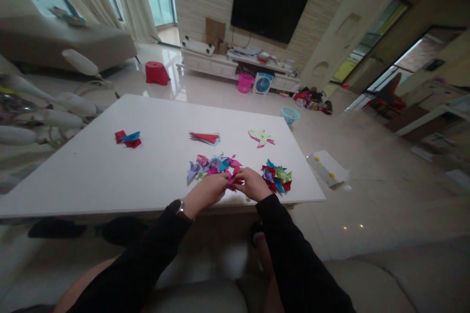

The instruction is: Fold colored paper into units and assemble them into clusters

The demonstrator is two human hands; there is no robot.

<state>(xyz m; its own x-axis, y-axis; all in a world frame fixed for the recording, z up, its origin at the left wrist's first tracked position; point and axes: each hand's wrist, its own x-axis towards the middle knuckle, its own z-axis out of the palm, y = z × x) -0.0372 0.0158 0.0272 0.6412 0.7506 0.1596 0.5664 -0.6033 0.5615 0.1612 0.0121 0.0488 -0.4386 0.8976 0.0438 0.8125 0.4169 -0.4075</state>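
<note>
Near the front edge of the white table [157, 176], my left hand [208, 191] and my right hand [253, 184] meet over a pink folded-paper piece [232, 183]. The fingers of both hands are closed on it, and they hide part of it. Just behind my hands lies a loose pile of origami pieces [205, 165] in purple, pink, blue and pale green. Right of my right hand sits a second origami pile [278, 176] in red, blue, green and purple. A watch [180, 207] is on my left wrist.
Farther back on the table are red and blue folded papers [128, 139], a stack of narrow folded papers [205, 138] and green and pink folded pieces [261, 137]. Beyond stand a red stool [157, 73], a blue basket [290, 115] and a white box [328, 168] on the floor.
</note>
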